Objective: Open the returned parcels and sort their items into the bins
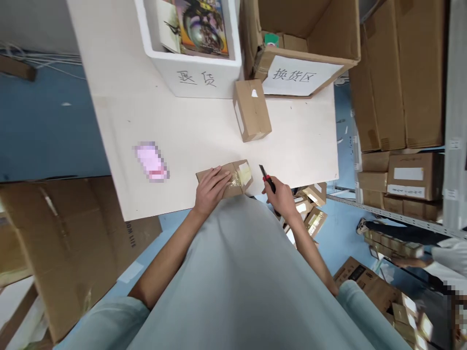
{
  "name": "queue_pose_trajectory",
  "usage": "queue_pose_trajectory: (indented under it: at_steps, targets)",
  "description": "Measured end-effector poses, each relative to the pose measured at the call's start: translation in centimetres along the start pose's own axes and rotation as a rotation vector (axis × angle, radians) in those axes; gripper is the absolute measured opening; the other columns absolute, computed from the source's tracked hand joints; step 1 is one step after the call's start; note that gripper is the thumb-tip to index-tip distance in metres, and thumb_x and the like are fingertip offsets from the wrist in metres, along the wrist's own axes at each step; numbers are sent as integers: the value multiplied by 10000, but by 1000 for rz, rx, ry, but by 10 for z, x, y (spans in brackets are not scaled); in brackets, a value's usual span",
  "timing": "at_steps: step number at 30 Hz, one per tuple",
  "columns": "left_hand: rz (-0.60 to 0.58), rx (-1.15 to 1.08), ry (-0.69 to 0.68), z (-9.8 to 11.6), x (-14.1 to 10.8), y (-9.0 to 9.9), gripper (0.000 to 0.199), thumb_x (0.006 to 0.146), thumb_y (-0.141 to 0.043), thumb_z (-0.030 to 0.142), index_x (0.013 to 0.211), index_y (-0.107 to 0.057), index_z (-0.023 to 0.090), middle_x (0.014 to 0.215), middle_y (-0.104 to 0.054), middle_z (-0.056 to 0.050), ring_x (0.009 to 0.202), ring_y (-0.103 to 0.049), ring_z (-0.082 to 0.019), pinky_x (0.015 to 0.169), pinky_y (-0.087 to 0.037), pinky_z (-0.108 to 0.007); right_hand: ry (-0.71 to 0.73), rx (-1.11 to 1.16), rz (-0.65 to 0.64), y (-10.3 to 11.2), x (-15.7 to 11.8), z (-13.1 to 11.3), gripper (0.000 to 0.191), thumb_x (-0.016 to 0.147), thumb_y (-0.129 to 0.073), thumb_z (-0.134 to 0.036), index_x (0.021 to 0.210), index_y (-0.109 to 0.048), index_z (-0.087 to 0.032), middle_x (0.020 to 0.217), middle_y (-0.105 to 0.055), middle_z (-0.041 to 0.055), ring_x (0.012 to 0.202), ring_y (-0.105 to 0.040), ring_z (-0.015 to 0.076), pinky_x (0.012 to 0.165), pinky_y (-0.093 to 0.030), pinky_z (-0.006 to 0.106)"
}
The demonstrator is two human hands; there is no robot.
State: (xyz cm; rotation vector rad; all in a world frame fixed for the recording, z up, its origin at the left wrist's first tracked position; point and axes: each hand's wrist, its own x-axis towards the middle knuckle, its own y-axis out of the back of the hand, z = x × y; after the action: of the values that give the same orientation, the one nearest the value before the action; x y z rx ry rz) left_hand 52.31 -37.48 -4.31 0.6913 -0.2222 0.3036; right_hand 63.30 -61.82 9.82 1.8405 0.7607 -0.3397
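Note:
A small taped cardboard box [238, 181] lies at the table's front edge, against the grey shirt. My left hand [211, 189] rests on its left part, fingers stretched over the top. To the right of the box, my right hand [281, 197] is wrapped round a black and red box cutter [268, 180], its blade pointing up and left, apart from the box. Farther back on the white table [182, 131] stands a second small cardboard box [252, 111].
At the back are a white foam bin [197, 78] with books and a large open carton [310, 78]. A pixelated pink item [151, 161] lies at left. Boxes fill the right shelf [416, 176] and floor [315, 221]. Another person [448, 257] is at far right.

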Motion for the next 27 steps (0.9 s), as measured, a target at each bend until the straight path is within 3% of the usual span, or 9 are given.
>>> queue_pose_trajectory:
  at_steps: [2,6,10,13,15,17,23,27]
  targets:
    - [18,46,44,-6,-15,14,278,1128,-599,366,1314,-798,309,1277,-842,-78,1420,-697,-297,1209,-539,-552,12,171,-14,-16,34,18,316,1175,-402,-397,1217,-667,-230,1107,-848,47,663,-776,160,814,-571,279]
    - [63,169,153,-5,-38,35,306,1114,-612,375,1351,-791,305,1298,-838,-93,1389,-715,-315,1097,-593,-493,-73,302,-66,-55,88,34,248,1163,-431,-373,1100,-612,-216,933,-801,28,586,-746,148,773,-571,271]
    - [177,219,273,6,-54,54,362,1094,-639,432,1390,-774,272,1271,-838,-112,1233,-777,-301,1053,-618,-470,-64,455,-148,-80,102,26,295,1157,-429,-473,1034,-562,-240,772,-734,-13,584,-755,165,665,-564,255]
    - [220,206,393,16,-59,63,456,1040,-728,484,1434,-739,254,1250,-835,-108,1041,-811,-270,1003,-654,-455,-52,501,-190,-86,99,16,348,1139,-440,-558,1014,-549,-252,646,-669,-40,586,-759,186,600,-546,244]
    - [234,160,474,22,-58,61,522,1010,-771,501,1461,-707,246,1295,-820,-111,1045,-816,-266,1001,-671,-453,-45,498,-175,-83,96,14,348,1131,-440,-563,1014,-548,-253,616,-656,-43,583,-757,195,593,-543,247]
    - [218,62,543,25,-52,52,561,1011,-768,508,1497,-665,245,1380,-788,-118,1170,-802,-283,1024,-680,-457,-48,477,-139,-73,93,19,335,1130,-429,-546,1009,-540,-254,603,-659,-41,579,-755,203,605,-547,259]
    - [79,-282,675,18,-21,5,595,1022,-723,515,1554,-616,271,1493,-735,-86,1379,-716,-290,1112,-661,-453,-81,305,-38,-28,82,47,303,1150,-381,-461,1052,-556,-233,610,-686,-22,647,-785,225,710,-568,286]
    - [27,-367,741,5,-8,-16,506,1010,-727,473,1472,-708,267,1448,-765,-60,1365,-723,-296,1158,-633,-458,-70,3,-60,-6,72,42,349,1182,-335,-392,1245,-607,-182,814,-777,49,804,-809,245,789,-557,305]
